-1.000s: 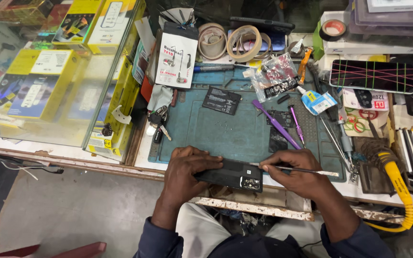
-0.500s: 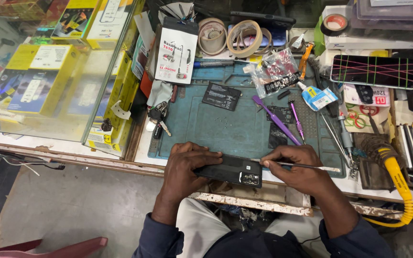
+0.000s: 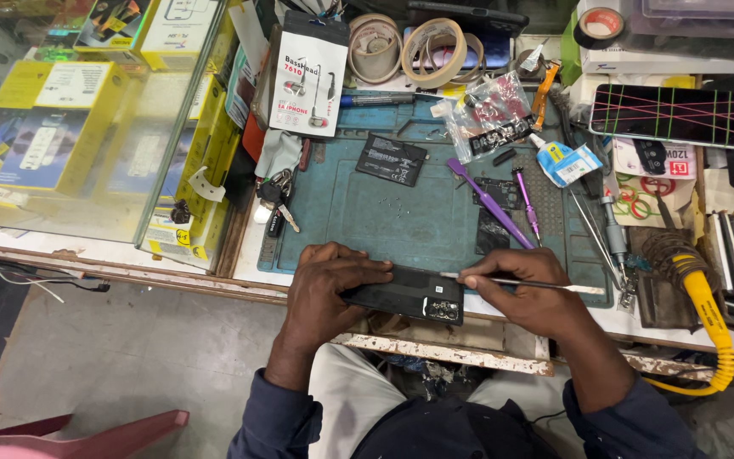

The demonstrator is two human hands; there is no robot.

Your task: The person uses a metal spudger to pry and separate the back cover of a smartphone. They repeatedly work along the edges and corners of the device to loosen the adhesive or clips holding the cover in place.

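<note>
Both hands are mid-job: left hand [image 3: 326, 285] fingers clamped on the black phone [image 3: 409, 297], right hand [image 3: 520, 287] fingers pinching a thin metal tool [image 3: 520, 283] at its still-closed edge.

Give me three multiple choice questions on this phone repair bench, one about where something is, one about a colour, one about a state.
1. Where does the dark phone sit?
A. at the near edge of the teal mat
B. on the red chair
C. inside the glass case

2. What colour is the soldering iron handle?
A. green
B. yellow
C. white

3. How is the thin metal tool held?
A. lying loose on the mat
B. in the left hand
C. in the right hand, tip at the phone's top edge

Answers: 1 A, the left hand steadies it there. 2 B, the handle and its cable are yellow. 3 C, the right fingers pinch it.
</note>
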